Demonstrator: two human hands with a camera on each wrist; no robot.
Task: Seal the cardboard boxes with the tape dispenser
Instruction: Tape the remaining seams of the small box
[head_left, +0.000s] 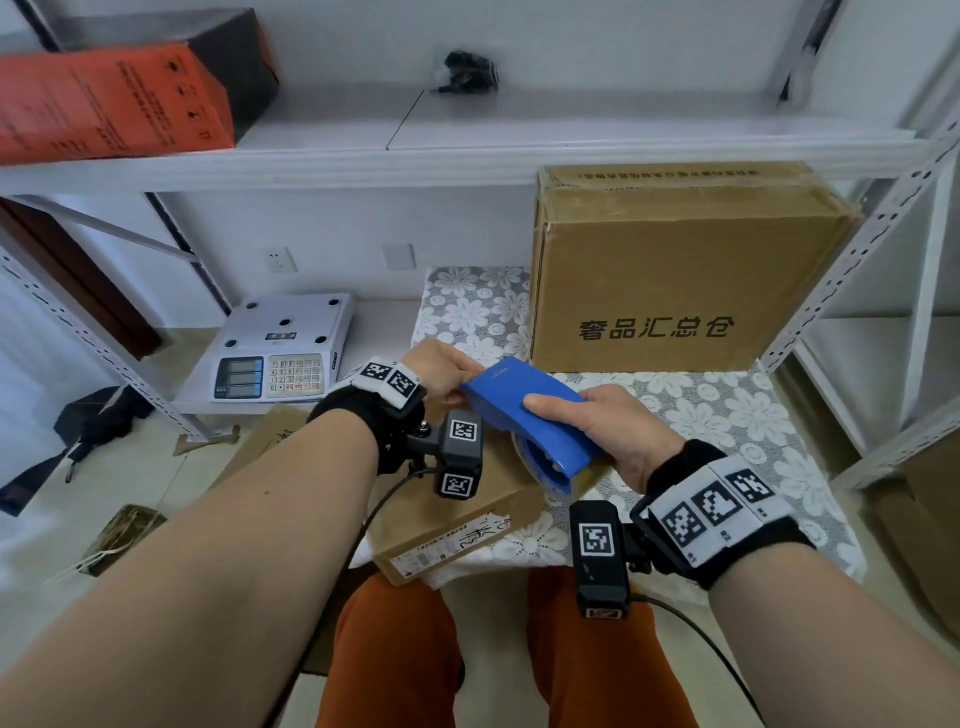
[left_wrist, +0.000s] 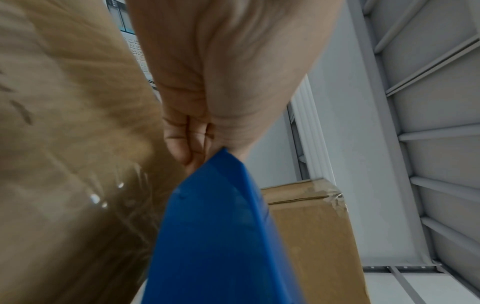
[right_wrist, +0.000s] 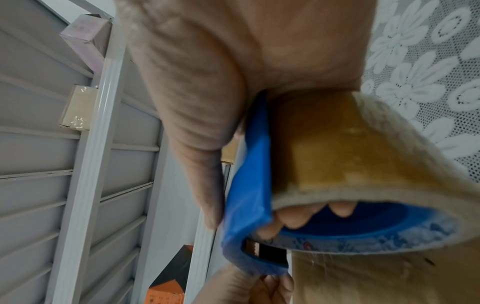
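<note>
We grip the blue plastic tape dispenser (head_left: 535, 415) in our right hand (head_left: 618, 431); our left hand (head_left: 441, 371) pinches its far tip; the flat brown cardboard box (head_left: 457, 514) lies directly beneath, long axis running away leftward.

The camera on my head looks forward and down, wide, over both my forearms to the table (head_left: 727, 410) and the shelves behind it. It sits far enough back to take in my left hand (head_left: 441, 371), my right hand (head_left: 618, 431) and the blue tape dispenser (head_left: 530, 410) between them. The camera on my left wrist looks along my palm (left_wrist: 221, 82) from very close, up at the dispenser (left_wrist: 215, 236) and the big box (left_wrist: 311, 236) behind. The one on my right wrist is just as close, facing the roll of tape (right_wrist: 337, 154) and the lace cloth (right_wrist: 420, 82). All three share the dispenser.
</note>
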